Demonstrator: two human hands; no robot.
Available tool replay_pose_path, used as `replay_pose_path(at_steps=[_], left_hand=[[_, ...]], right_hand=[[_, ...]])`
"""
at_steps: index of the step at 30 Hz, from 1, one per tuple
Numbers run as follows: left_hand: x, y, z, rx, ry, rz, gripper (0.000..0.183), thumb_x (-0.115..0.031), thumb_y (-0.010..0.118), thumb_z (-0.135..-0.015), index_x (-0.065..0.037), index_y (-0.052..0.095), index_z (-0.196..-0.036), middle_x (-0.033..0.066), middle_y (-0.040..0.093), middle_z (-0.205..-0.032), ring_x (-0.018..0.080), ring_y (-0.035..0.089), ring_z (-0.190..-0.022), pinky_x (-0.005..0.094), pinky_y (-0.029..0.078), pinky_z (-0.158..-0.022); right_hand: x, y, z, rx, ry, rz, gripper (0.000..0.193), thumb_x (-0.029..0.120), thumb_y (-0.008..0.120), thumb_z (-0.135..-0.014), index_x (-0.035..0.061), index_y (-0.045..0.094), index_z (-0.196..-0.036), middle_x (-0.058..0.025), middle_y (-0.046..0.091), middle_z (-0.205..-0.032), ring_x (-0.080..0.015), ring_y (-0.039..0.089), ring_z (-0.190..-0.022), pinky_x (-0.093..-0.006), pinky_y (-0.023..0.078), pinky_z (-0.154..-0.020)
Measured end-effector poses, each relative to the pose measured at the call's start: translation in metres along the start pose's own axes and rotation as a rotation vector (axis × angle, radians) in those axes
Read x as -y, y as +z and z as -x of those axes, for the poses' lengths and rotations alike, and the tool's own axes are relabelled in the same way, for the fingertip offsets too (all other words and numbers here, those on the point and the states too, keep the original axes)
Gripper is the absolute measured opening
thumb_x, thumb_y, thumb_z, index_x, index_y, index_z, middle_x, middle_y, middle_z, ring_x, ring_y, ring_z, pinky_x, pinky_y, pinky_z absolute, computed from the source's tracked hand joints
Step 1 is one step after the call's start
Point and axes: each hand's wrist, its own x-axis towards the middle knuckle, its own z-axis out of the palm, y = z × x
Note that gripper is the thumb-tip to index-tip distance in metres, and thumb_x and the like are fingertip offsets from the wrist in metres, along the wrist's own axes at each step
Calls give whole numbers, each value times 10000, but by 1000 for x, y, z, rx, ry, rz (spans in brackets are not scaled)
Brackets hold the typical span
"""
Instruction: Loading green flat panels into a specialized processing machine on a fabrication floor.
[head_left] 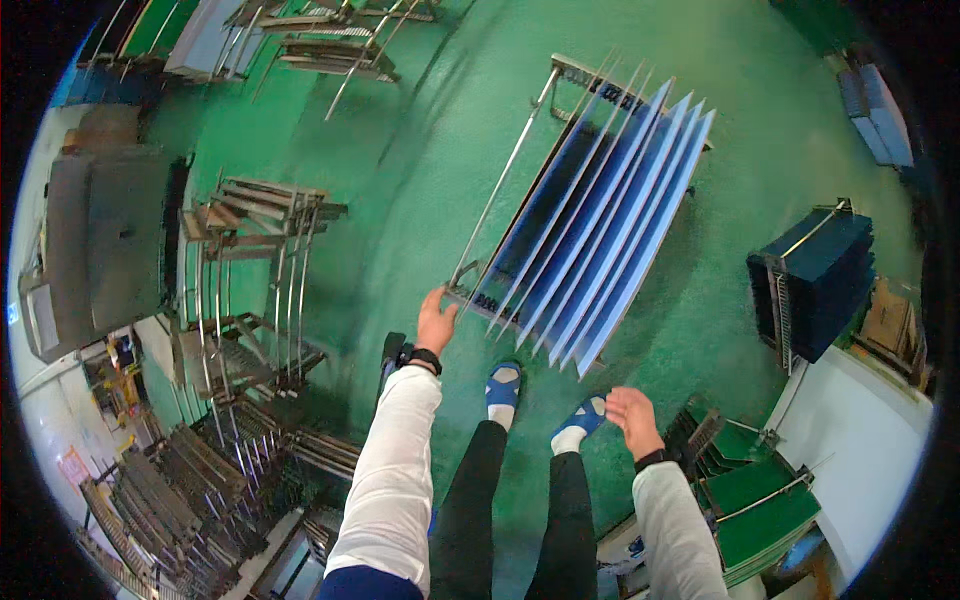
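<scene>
Floor (420, 180): green, painted; I stand on it, both blue-and-white shoes showing below me.
Rack (560, 150): a metal frame lying flat on the floor straight ahead of my feet, its near corner at my left hand.
Blue panels (610, 220): slotted on edge in the rack, fanned toward me; I count about seven, though the far ones overlap and I can't be sure.
Empty racks (250, 270): bare metal frames, one group to my left, more stacked lower left and at the top; too tangled to count.
Dark blue stack (815, 280): one block of panels in a holder, well apart to my right.
Green boards (760, 500): a pile by my right elbow, number unclear.
Left hand (436, 322): fingers closed around the rack's near corner bar, touching it.
Right hand (632, 412): loosely curled, holding nothing, hanging near my right foot.
Doing it well: I judge that moving the frame slowly and level, gripping the bar and not a panel edge, would keep the sheets in their slots.
</scene>
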Motion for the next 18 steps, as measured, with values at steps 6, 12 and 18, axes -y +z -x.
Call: replay_pose_path(at_steps=[6, 12, 18], left_hand=[[-12, 11, 6, 62, 94, -138, 554, -164, 669, -846, -48, 495, -1359, 232, 369, -1476, 369, 373, -1356, 400, 316, -1127], [-26, 6, 5, 55, 123, -225, 549, -88, 628, -844, -115, 479, -1372, 206, 423, -1427, 396, 454, -1278, 432, 402, -1050], [-47, -10, 20, 19, 21, -408, 397, -120, 623, -809, -203, 595, -1196, 102, 563, -1202, 373, 603, -1012, 463, 508, -823]], right_hand=[[40, 17, -57, -77, -27, 1, 323, 207, 593, -901, 72, 578, -1194, -76, 615, -1148, -218, 588, -1026, -371, 491, -823], [17, 37, -105, -136, 19, 81, 462, 260, 582, -917, 131, 487, -1351, -48, 594, -1186, -215, 559, -1058, -410, 457, -855], [10, 45, -104, -80, -18, 82, 481, 258, 570, -938, 188, 455, -1400, -8, 644, -1094, -159, 608, -925, -420, 477, -798]])
